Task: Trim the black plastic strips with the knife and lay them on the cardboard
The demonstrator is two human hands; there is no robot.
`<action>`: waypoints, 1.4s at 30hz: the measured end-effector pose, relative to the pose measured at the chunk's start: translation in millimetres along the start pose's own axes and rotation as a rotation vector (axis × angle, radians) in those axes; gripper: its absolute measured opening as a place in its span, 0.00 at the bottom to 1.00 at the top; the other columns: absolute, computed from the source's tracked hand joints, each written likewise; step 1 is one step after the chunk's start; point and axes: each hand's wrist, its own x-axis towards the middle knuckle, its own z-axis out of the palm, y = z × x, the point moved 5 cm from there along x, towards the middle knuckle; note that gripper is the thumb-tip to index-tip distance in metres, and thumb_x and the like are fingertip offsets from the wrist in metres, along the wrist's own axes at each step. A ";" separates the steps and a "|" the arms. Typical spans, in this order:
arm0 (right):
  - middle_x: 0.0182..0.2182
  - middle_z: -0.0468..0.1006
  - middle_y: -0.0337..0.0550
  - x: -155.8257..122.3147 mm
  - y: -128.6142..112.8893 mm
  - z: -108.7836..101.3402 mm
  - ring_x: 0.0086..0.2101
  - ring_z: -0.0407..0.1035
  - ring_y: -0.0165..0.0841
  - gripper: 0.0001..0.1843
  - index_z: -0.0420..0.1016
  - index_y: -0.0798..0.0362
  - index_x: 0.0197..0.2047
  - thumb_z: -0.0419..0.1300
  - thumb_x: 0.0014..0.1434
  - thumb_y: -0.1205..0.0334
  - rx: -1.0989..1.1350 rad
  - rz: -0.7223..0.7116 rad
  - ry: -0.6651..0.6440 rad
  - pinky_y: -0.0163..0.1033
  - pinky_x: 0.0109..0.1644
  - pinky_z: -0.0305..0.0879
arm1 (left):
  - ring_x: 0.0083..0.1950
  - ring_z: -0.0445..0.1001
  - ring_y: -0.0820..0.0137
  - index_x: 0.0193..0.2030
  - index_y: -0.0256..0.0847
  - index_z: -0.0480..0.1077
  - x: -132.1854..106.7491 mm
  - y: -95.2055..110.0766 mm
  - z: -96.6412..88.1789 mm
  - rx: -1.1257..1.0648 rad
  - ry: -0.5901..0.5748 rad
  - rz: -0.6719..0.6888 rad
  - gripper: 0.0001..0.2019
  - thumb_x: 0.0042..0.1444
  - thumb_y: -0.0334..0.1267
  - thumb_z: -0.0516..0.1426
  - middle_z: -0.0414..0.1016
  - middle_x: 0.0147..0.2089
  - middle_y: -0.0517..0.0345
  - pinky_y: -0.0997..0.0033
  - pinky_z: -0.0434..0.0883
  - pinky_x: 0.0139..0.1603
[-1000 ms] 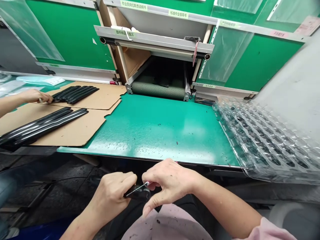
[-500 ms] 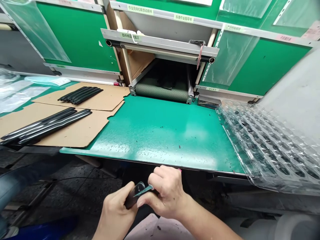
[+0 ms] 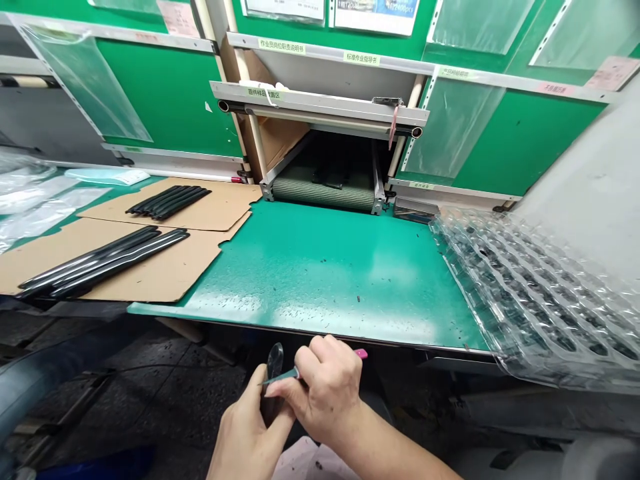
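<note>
Left hand: (image 3: 246, 430) curled around a dark glossy piece (image 3: 274, 373), holding it upright, below the table's front edge.
Right hand: (image 3: 325, 393) fingers and thumb pinched on one slim pointed tool (image 3: 283, 377), which has a teal shaft and a pink end (image 3: 361, 354).
Tool tip: crosses the piece's lower part, touching or just in front of it; the exact contact is hidden.
Dark piece: one, rounded at the top, shiny, partly covered by the left hand's fingers.
Table: green-topped (image 3: 325, 280), its mat flecked with small dark bits.
Cardboard sheets: two (image 3: 200, 207) (image 3: 165, 273), on the table's left side.
Black strips: about five on the far sheet (image 3: 167, 202), about four on the near sheet (image 3: 105, 260), lying side by side.
Clear blister trays: a stack (image 3: 530, 293) at the table's right edge, overhanging it, with many pockets.
Conveyor belt: one (image 3: 325, 190), ribbed, beyond the table.
</note>
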 end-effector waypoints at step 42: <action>0.24 0.66 0.35 -7.1 -16.6 11.2 0.26 0.59 0.30 0.36 0.63 0.51 0.28 0.48 0.55 0.22 0.248 0.004 -0.256 0.38 0.30 0.49 | 0.13 0.49 0.82 0.44 0.36 0.70 67.5 37.6 -17.0 -1.244 0.081 -0.244 0.10 0.69 0.36 0.49 0.57 0.22 0.69 0.84 0.52 0.09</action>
